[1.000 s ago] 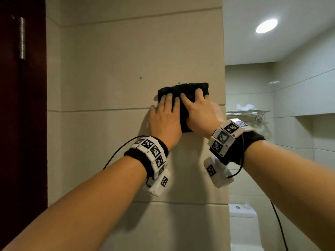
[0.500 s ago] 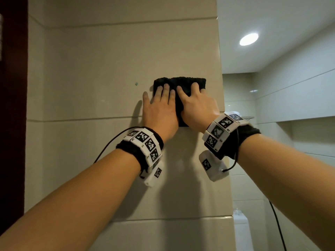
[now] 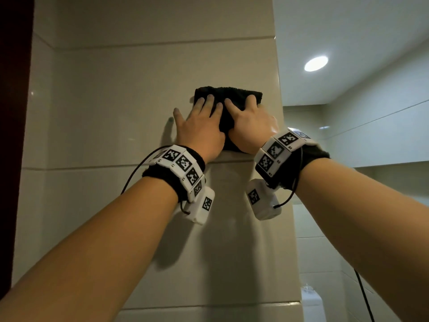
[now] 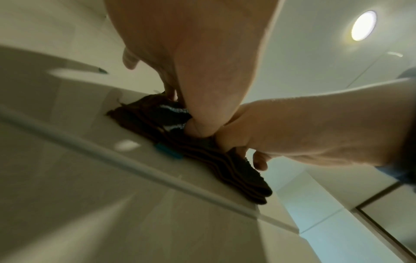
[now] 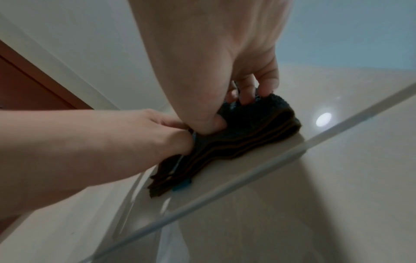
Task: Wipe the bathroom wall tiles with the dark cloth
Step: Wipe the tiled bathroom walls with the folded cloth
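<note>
Both hands press the folded dark cloth (image 3: 228, 112) flat against the beige wall tile (image 3: 116, 108), near the tile column's right corner and just above a horizontal grout line (image 3: 92, 167). In the head view the left hand (image 3: 199, 131) lies with fingers extended over the cloth's left half, its outermost finger on bare tile; the right hand (image 3: 250, 129) covers the right half, fingers spread. The right wrist view adds that the right hand's fingertips (image 5: 268, 87) curl over the cloth's far edge while its thumb digs into the pile, so this grip is grasping the cloth. The left wrist view shows the cloth's stacked folded layers (image 4: 225, 160) and a small blue tag (image 4: 167, 151), hidden from the head camera. Marker-covered wristbands (image 3: 183, 166) circle both wrists. A ceiling light (image 3: 316, 63) glows at upper right.
</note>
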Available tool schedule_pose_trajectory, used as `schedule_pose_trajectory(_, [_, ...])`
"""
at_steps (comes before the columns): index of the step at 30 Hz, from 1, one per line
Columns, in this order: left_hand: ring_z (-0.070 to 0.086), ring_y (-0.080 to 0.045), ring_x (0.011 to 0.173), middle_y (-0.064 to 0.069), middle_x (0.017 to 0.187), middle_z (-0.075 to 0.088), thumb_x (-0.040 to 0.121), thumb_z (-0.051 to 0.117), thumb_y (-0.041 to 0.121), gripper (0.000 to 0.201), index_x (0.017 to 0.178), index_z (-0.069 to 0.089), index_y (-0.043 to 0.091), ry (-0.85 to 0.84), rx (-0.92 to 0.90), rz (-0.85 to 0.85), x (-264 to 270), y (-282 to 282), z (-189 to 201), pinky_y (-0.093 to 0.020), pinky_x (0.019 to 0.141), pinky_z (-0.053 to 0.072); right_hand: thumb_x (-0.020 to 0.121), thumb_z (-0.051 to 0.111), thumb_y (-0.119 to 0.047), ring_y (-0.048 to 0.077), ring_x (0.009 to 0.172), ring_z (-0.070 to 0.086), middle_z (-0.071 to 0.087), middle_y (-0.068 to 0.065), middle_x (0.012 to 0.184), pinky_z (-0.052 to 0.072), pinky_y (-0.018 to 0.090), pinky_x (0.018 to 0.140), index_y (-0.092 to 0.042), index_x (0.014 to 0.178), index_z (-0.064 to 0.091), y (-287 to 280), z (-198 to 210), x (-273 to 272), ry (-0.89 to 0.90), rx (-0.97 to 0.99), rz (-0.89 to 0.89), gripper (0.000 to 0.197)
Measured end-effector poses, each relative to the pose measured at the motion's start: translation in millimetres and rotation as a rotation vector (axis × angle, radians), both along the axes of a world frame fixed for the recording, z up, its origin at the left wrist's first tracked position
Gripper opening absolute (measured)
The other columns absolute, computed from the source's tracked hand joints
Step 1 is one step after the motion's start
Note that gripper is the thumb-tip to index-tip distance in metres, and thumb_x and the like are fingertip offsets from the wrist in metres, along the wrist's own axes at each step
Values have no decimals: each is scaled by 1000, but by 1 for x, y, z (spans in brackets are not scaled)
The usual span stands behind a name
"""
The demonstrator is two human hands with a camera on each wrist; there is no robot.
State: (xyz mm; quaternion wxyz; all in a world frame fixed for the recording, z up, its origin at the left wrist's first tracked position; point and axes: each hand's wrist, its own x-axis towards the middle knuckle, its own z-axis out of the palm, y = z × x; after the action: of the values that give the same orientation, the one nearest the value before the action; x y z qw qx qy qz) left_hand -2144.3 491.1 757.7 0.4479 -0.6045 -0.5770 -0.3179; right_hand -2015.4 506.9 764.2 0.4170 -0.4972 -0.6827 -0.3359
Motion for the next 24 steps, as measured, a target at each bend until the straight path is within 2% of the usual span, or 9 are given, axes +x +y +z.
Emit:
schedule_pose_trajectory(6, [2,-19,153,0,167,0,98,49,36,72,159,11,28,-8,-59,2,4,-8,-12,-65,116,13,94,56,-32,36,121,42,29,15,141,46,43,86,-28,154,15,-4,-13,-1,-16,-44,-17,73])
schedule_pose_trajectory(16, [19,-25,147,-7,163,16,92,57,37,75,156,23,23,86,-60,61,19,-17,-57,-55,108,29,92,54,-31,38,116,45,32,16,135,47,45,81,-28,152,19,-9,-57,20,-43,-98,14,70])
schedule_pose_trajectory(21, [23,-25,144,-7,161,18,92,56,35,72,156,24,23,112,-64,89,23,-20,-64,-53,106,31,94,52,-28,38,115,44,35,16,133,46,43,76,-26,152,21,-15,-63,25,-89,-71,-30,66])
schedule_pose_trajectory(24, [18,-25,147,-8,162,15,92,54,31,71,156,23,21,126,-58,83,22,-19,-64,-52,111,26,93,53,-20,37,113,45,35,16,130,47,42,74,-21,151,25,-16,-63,23,-92,-56,-29,64])
